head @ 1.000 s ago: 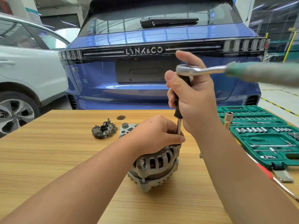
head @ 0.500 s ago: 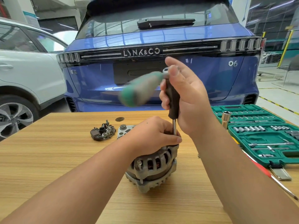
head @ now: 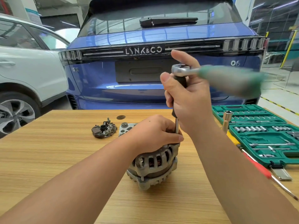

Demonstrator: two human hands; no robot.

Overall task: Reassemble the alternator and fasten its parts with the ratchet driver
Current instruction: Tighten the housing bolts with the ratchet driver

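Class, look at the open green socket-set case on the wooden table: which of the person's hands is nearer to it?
Right. The right hand grips the driver just left of the green socket-set case; the left hand, on the grey alternator, is farther left.

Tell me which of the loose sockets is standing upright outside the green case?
The tall silver socket standing on the table at the green case's left edge. The other sockets lie flat in rows inside the case.

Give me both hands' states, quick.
Left hand: gripping the alternator top.
Right hand: gripping the ratchet driver upright.
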